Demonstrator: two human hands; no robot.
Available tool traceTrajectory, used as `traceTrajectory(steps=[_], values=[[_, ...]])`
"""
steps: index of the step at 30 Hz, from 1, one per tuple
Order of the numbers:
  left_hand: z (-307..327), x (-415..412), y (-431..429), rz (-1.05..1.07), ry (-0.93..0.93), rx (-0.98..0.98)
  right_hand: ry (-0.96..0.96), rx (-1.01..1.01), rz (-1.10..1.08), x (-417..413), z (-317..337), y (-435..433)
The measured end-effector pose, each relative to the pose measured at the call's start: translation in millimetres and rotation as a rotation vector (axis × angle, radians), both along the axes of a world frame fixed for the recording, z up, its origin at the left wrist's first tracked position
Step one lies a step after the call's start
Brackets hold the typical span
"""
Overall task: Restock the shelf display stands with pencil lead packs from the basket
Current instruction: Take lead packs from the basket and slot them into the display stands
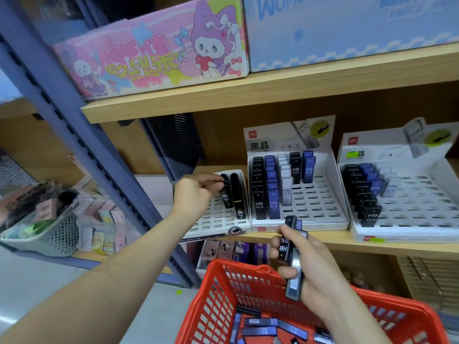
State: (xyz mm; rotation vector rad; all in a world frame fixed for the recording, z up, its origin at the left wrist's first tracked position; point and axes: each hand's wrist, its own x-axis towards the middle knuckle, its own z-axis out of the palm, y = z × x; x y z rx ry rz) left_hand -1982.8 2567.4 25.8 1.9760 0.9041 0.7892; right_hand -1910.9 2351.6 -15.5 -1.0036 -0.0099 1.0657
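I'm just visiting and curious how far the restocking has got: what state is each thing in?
Left hand: pinching the top of a black lead pack.
Right hand: gripping a bundle of dark lead packs.
Red plastic mesh basket: loose packs lying inside.
White left display stand: mostly empty slots.
White middle display stand: partly filled, right slots empty.
White right display stand: left rows filled, rest empty.
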Motion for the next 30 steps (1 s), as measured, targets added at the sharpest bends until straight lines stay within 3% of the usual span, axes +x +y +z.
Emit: traceTrajectory(steps=[8, 16, 22, 30], values=[[-7.7, -1.5, 5.8, -0.015, 0.040, 0.070, -0.071, -0.039, 0.117, -2.4, -2.8, -0.5], [-14.3, 6.5, 7.4, 0.007, 0.001, 0.048, -0.198, -0.055, 0.017, -7.0, -0.6, 1.3], [-19.0, 11.6, 1.0, -0.038, 0.033, 0.404, -0.231, -0.077, -0.003, -8.9, 3.4, 1.7], [-20.9, 3.2, 2.5, -0.080, 0.201, 0.354, -0.193, -0.048, -0.013, -2.8, 6.3, -2.1]])
